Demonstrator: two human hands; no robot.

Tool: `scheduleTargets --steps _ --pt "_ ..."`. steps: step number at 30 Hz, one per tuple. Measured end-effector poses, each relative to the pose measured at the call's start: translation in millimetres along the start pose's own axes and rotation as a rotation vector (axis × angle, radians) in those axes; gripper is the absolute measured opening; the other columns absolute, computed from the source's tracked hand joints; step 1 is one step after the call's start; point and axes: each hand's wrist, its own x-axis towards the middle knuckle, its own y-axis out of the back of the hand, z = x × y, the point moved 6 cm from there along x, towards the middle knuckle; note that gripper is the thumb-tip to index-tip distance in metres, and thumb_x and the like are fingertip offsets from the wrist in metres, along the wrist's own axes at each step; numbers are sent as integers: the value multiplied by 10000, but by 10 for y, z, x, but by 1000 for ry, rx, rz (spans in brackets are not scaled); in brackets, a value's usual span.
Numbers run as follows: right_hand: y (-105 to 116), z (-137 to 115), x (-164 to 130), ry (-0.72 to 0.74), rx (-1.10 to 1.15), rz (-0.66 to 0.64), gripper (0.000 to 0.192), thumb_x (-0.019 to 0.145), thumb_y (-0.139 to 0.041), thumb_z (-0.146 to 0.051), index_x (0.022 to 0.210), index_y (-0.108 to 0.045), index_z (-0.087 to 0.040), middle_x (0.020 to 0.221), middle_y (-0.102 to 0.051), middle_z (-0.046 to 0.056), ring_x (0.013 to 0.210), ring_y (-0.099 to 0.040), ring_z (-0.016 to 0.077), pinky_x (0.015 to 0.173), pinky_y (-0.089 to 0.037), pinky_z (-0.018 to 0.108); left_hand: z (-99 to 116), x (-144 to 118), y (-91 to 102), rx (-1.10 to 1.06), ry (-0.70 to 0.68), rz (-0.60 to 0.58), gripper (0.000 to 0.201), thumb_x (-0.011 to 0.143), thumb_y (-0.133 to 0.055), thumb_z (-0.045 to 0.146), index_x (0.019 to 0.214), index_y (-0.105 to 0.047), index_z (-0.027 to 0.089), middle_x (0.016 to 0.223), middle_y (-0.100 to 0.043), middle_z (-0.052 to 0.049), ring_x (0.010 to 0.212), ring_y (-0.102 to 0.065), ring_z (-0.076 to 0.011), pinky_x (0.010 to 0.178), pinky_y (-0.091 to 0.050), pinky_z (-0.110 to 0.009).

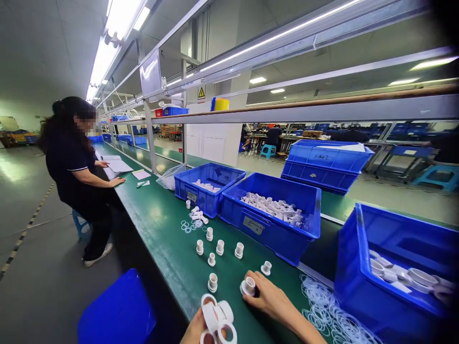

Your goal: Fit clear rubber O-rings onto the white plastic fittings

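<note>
At a green assembly bench (168,239), the right hand (267,296) closes its fingertips on a white plastic fitting (248,286) standing on the mat, while the left hand (201,329) is clenched around several white rings (217,317). The work appears to be at the placing stage; the next move likely calls for seating a ring squarely. Labels on the blue bins (272,215) are unreadable.

— What sort of place?
— A factory assembly line: a long green workbench (168,239), blue parts bins (276,224) of white plastic fittings (276,208), overhead strip lights (118,19) upper left.
</note>
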Motion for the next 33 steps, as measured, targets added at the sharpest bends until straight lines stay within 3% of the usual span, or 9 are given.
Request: scheduleTargets --steps 5,7,10,13,16,22,26,29,33 --pt "287 231 -449 -126 -26 -3 460 730 -633 -362 1166 -550 -243 1175 -605 106 1032 -612 295 826 -497 423 -126 201 -20 -15 10 9 519 686 -801 523 1018 -627 163 742 -592 -47 556 -528 -107 470 -346 -173" --pt "491 99 -582 -86 13 108 478 792 -603 -458 1221 -552 -253 1214 -599 117 1045 -618 298 846 -522 442 -192 262 -53 -30 27 1 520 684 -797 539 994 -632 155 740 -597 -54 570 -537 -112 463 -333 -166" --pt "676 -367 -744 115 149 198 355 888 -520 -489 1195 -581 -320 1194 -620 69 1013 -639 239 851 -554 375 -296 280 -143 15 95 -46 491 720 -757 559 932 -648 130 735 -610 -68 549 -530 -105 467 -338 -172" --pt "617 -874 -849 328 250 69 351 906 -552 -369 1257 -544 -373 1247 -609 28 1105 -604 200 935 -526 323 -301 226 -244 93 60 -77 432 749 -754 499 971 -662 140 780 -628 -62 581 -550 -108 520 -389 -186" --pt "504 -1129 -884 403 307 -41 371 884 -582 -271 1237 -556 -382 1210 -632 7 1092 -598 193 944 -511 324 -243 153 -317 132 -18 -72 381 767 -749 453 983 -671 148 782 -627 -48 652 -581 -126 612 -444 -209" --pt "374 -1083 -798 327 423 -48 219 950 -486 -372 1137 -595 -342 1070 -639 5 982 -602 178 874 -501 302 -250 114 -347 70 24 -77 431 743 -778 425 1054 -645 157 851 -634 -55 697 -609 -145 647 -460 -230" --pt "380 -1003 -722 219 508 49 362 995 -308 -473 1043 -620 -296 1018 -661 22 928 -626 184 826 -506 304 -276 133 -352 56 40 -110 467 753 -767 457 1077 -627 152 797 -624 -53 583 -568 -118 528 -412 -203" --pt "409 -1055 -730 214 516 51 318 972 -379 -479 1103 -606 -298 1055 -659 34 953 -622 201 841 -512 319 -271 112 -326 44 48 -88 494 750 -749 518 1057 -634 149 769 -614 -55 551 -546 -109 452 -343 -178" --pt "373 -1224 -814 298 485 -87 271 914 -530 -388 1172 -582 -326 1114 -630 39 1028 -587 223 918 -502 358 -200 35 -265 125 -22 -66 493 710 -791 495 1055 -660 168 811 -618 -54 569 -537 -107 496 -365 -201"
